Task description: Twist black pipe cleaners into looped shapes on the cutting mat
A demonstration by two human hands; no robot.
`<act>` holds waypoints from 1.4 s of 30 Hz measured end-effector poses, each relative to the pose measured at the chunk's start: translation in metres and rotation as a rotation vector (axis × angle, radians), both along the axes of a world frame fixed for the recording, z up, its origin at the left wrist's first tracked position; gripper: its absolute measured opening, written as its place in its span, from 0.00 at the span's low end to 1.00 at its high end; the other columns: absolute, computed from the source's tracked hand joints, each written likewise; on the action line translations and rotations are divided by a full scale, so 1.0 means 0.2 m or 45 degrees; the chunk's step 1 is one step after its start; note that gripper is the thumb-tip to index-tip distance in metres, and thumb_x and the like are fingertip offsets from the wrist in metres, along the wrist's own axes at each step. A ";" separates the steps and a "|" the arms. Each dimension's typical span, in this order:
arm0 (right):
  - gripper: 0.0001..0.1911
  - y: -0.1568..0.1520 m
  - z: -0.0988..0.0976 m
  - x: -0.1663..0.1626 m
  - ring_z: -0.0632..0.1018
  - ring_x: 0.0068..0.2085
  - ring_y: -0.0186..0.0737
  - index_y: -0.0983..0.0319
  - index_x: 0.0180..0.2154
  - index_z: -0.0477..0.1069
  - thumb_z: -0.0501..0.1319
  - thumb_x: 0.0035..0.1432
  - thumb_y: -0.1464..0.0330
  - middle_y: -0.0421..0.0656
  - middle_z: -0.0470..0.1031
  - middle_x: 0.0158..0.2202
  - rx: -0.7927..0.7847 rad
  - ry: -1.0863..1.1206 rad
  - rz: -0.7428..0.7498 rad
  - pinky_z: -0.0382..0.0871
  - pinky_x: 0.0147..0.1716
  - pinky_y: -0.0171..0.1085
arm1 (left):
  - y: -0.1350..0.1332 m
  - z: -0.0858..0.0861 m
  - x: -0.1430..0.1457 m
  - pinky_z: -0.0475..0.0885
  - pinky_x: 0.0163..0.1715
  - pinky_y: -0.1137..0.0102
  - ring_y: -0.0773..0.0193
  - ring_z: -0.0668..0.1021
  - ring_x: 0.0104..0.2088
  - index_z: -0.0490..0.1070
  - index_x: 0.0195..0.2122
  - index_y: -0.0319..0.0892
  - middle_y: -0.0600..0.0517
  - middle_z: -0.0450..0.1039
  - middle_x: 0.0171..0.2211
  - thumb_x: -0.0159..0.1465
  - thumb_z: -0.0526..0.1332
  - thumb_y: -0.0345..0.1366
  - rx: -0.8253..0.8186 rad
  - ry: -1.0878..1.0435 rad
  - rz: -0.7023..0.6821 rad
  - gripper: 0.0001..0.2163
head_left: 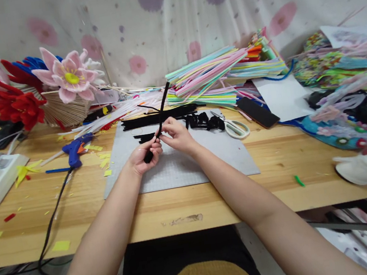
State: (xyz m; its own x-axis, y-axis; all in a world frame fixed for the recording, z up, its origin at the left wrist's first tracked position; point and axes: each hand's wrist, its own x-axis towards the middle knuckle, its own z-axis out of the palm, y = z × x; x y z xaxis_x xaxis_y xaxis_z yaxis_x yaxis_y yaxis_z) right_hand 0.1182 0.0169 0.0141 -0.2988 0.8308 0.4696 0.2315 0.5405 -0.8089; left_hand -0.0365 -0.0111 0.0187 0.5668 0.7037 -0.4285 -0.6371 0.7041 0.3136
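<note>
Black pipe cleaners (pixel 164 98) rise from between my two hands over a grey cutting mat (pixel 188 171). My left hand (pixel 145 156) is closed around their lower end, where a thicker black part pokes out below the fingers. Pinching at the same spot, my right hand (pixel 179 134) touches the left fingertips; the exact joint is hidden. Behind the hands lies a bundle of straight black pipe cleaners (pixel 184 110). Several curled black pieces (pixel 203 121) rest to the right, beside white-handled scissors (pixel 237 129).
A blue glue gun (pixel 74 153) with a trailing cord lies left, near yellow scraps (pixel 105 162). Pipe-cleaner flowers (pixel 71 76) stand at the back left. Pastel pipe cleaners (pixel 208 71) are piled behind the mat. A dark phone-like slab (pixel 257 111) and white paper (pixel 284 97) lie right.
</note>
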 end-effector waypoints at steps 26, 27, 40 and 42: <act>0.09 0.02 0.25 0.02 0.70 0.34 0.35 0.62 0.34 0.69 0.53 0.58 0.65 0.42 0.74 0.35 0.188 -1.065 -0.028 0.53 0.30 0.32 | 0.00 0.00 0.05 0.70 0.23 0.75 0.74 0.68 0.17 0.65 0.26 0.38 0.56 0.64 0.18 0.58 0.57 0.29 0.590 0.712 0.174 0.04; 0.10 0.02 0.26 0.02 0.71 0.35 0.36 0.62 0.34 0.70 0.53 0.58 0.65 0.42 0.74 0.35 0.180 -1.118 -0.030 0.53 0.30 0.33 | 0.00 -0.01 0.06 0.70 0.25 0.74 0.72 0.69 0.18 0.64 0.25 0.39 0.56 0.65 0.18 0.57 0.57 0.30 0.712 0.888 0.221 0.04; 0.06 0.11 0.43 -0.08 0.72 0.27 0.36 0.67 0.24 0.76 0.62 0.46 0.70 0.47 0.75 0.26 -0.506 -1.379 0.043 0.61 0.25 0.34 | -0.03 -0.09 0.13 0.62 0.29 0.68 0.60 0.74 0.31 0.67 0.27 0.42 0.47 0.73 0.28 0.58 0.54 0.34 1.681 2.450 0.552 0.05; 0.08 0.13 0.44 -0.03 0.70 0.25 0.33 0.66 0.26 0.76 0.62 0.48 0.67 0.46 0.75 0.27 -0.620 -1.203 0.122 0.60 0.23 0.33 | -0.02 -0.10 0.12 0.64 0.29 0.69 0.63 0.73 0.27 0.66 0.26 0.42 0.51 0.72 0.24 0.57 0.56 0.35 1.495 2.134 0.558 0.05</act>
State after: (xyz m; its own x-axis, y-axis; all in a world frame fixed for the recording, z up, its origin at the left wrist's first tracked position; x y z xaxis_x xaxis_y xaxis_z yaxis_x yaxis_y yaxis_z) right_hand 0.1119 0.0423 0.1027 -0.4424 0.8202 -0.3627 0.8513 0.2568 -0.4576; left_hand -0.0116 -0.0158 -0.0004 -0.0421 0.9107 0.4109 0.6366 -0.2926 0.7136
